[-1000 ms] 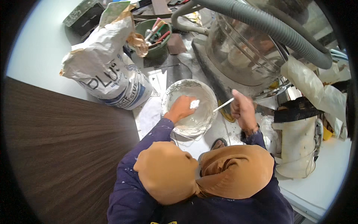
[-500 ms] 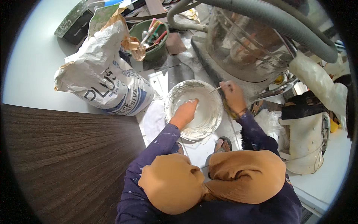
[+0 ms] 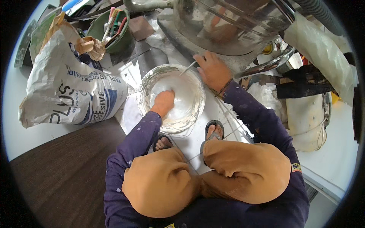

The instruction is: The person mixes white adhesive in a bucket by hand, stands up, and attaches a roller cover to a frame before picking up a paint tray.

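Note:
My left hand point(image 3: 164, 102) is down inside a white, paste-smeared bucket point(image 3: 145, 96), its fingers curled, with the fingertips hidden in pale, milky material point(image 3: 182, 99). My right hand point(image 3: 215, 72) is above the bucket's right rim, closed on a thin pale stick point(image 3: 187, 70) that slants down into the bucket. A crumpled white sack with blue print point(image 3: 53, 98) leans to the left of the bucket. Behind the hands sits a large clear-and-grey machine point(image 3: 224, 26) with a dark base and a chrome tube at its right.
A green pail point(image 3: 118, 41) of tools is at back left, beside a brown square piece point(image 3: 142, 27). A dark wood-grain panel point(image 3: 49, 171) fills lower left. A cream container point(image 3: 306, 117), plastic wrap point(image 3: 317, 53) and black material lie at right. My sandalled feet are below the bucket.
The view has shifted, leaving the bucket and sack higher and leftward. My right hand has moved forward and left, over the rim. The white lump earlier in my left hand is now out of sight.

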`<state>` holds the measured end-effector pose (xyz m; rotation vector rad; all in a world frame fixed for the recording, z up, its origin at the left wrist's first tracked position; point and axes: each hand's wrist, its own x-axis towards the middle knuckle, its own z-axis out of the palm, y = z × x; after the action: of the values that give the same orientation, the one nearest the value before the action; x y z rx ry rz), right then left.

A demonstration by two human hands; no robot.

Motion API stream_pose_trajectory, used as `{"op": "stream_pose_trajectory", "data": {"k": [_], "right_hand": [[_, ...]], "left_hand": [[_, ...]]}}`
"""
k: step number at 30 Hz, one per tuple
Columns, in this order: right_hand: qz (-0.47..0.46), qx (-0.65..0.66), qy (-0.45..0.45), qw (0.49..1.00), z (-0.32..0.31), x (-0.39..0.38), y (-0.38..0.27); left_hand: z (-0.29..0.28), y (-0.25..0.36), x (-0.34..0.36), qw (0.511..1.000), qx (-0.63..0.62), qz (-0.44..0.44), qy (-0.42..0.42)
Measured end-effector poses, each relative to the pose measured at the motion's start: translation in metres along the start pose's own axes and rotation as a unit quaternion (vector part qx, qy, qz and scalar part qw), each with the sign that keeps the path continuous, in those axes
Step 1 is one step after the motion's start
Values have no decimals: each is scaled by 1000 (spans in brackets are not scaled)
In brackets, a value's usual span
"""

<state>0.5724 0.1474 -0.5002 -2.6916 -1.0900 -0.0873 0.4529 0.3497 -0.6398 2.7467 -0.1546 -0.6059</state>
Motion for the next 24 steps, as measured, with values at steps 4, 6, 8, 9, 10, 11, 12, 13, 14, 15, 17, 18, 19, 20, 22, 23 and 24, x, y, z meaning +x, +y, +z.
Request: {"op": "stream_pose_trajectory", "data": {"k": [4, 6, 8, 9, 10, 11, 12, 13, 14, 15, 17, 18, 19, 20, 22, 23, 24], "right_hand": [[-87, -34, 117, 989, -5, -4, -16], [-150, 40, 121, 981, -11, -9, -27], [-214, 111, 126, 962, -12, -14, -42], [-216, 156, 40, 963, -10, -14, -55], [-218, 200, -47, 954, -7, -11, -62], [-227, 208, -44, 950, 3, -8, -69], [-195, 240, -19, 951, 15, -9, -67], [-163, 271, 6, 949, 26, -11, -65], [-163, 272, 5, 949, 28, -11, -64], [-134, 288, 11, 948, 30, -12, -61], [-79, 317, 27, 945, 30, -14, -60], [-79, 318, 29, 944, 28, -14, -60], [-72, 323, 37, 943, 26, -14, -59], [-57, 324, 46, 943, 26, -18, -53], [-21, 324, 75, 943, 23, -31, -33], [-13, 345, 105, 932, 21, -29, -40], [-10, 345, 105, 933, 17, -31, -38]], "left_hand": [[0, -4, 1, 984, -120, -49, 122], [0, -1, 10, 937, -270, -83, 206], [3, 4, 22, 858, -412, -114, 284], [7, 4, 23, 787, -511, -138, 315], [10, 3, 26, 704, -603, -157, 342], [20, -7, 25, 682, -597, -178, 383], [18, -4, 27, 683, -596, -179, 382], [16, -2, 28, 709, -576, -277, 296], [15, 2, 29, 722, -547, -370, 205], [17, 10, 28, 712, -583, -329, 211], [16, 7, 23, 830, -442, -257, 222], [15, 4, 22, 916, -284, -174, 224], [14, 2, 21, 926, -264, -150, 224], [9, 4, 20, 928, -264, -142, 219], [-3, 13, 17, 948, -304, -64, 64], [8, -13, 8, 945, -316, -82, -26], [20, -19, 3, 945, -315, -80, -29]]}}
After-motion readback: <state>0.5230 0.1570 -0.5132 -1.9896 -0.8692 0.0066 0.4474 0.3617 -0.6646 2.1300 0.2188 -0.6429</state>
